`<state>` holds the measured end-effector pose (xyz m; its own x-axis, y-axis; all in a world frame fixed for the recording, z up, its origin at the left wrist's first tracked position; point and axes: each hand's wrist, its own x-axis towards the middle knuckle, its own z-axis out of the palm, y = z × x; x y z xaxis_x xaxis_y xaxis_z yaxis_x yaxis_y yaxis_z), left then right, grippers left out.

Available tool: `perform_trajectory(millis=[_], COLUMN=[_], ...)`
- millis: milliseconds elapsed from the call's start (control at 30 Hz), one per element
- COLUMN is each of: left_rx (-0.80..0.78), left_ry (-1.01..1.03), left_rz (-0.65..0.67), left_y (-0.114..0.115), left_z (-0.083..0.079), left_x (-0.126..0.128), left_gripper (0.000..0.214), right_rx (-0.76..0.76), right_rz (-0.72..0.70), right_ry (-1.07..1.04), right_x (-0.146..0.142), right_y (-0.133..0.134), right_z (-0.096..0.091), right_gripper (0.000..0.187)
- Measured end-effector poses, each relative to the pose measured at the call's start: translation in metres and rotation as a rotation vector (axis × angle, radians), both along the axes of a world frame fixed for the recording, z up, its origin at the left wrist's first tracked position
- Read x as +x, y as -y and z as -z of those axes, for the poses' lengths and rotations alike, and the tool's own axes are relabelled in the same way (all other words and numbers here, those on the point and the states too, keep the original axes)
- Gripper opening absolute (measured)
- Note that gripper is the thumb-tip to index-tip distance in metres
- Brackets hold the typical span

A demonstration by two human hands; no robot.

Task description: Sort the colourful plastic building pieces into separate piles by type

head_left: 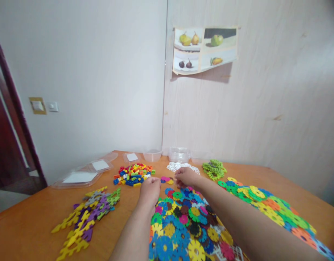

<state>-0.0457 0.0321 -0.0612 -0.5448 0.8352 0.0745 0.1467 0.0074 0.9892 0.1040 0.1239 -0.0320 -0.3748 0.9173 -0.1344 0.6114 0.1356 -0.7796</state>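
Observation:
My left hand (150,191) is closed, its knuckles towards me and its fingertips hidden behind them. My right hand (186,177) is closed in a pinch to its right, with bent fingers pointing left. Whatever either one grips is hidden. Between them show a few pink and yellow slotted discs (167,179); I cannot tell whether a hand touches them. Below both hands spreads a large pile of flower-shaped slotted plastic discs (183,224) in many colours.
Colourful building bricks (134,174) lie at the back left, linked jigsaw-like pieces (93,217) nearer left. White pieces (181,166), green pieces (214,169) and larger discs (267,203) lie behind and right. Clear tubs (152,155) and lids (79,177) stand along the far edge.

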Motion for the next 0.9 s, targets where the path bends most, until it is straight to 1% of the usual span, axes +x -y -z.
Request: perform_trajectory(millis=[67, 167, 267, 367, 467, 633, 667, 733, 833, 900], left_rx=[0.005, 0.005, -0.003, 0.001, 0.001, -0.01, -0.01, -0.01, -0.013, -0.018], left_ry=[0.004, -0.003, -0.008, -0.017, -0.036, -0.069, -0.071, -0.067, -0.058, -0.047], left_rz=[0.005, 0.02, 0.03, 0.036, 0.034, 0.027, 0.028, 0.03, 0.03, 0.036], left_y=[0.0, 0.001, 0.002, 0.002, 0.002, 0.002, 0.003, 0.003, 0.005, 0.006], left_z=[0.0, -0.001, -0.001, -0.001, 0.0, -0.002, -0.003, -0.005, -0.007, -0.008], left_x=[0.001, 0.003, 0.004, 0.005, 0.005, 0.005, 0.006, 0.006, 0.007, 0.007], left_gripper=[0.013, 0.012, 0.013, 0.015, 0.016, 0.016, 0.016, 0.017, 0.017, 0.018], right_rx=[0.032, 0.091, 0.123, 0.129, 0.146, 0.21, 0.241, 0.348, 0.535, 0.591], right_rz=[-0.072, -0.175, -0.252, -0.348, -0.386, -0.376, -0.361, -0.306, -0.172, -0.085], right_ry=[0.036, 0.109, 0.169, 0.234, 0.286, 0.311, 0.319, 0.342, 0.39, 0.401], right_x=[0.007, 0.022, 0.033, 0.038, 0.037, 0.032, 0.031, 0.029, 0.029, 0.033], right_y=[0.002, 0.007, 0.015, 0.023, 0.029, 0.034, 0.035, 0.037, 0.041, 0.044], right_z=[0.0, 0.0, -0.003, -0.006, -0.007, -0.005, -0.005, -0.005, -0.006, -0.007], right_gripper=[0.01, 0.011, 0.02, 0.03, 0.031, 0.017, 0.016, 0.016, 0.018, 0.023])
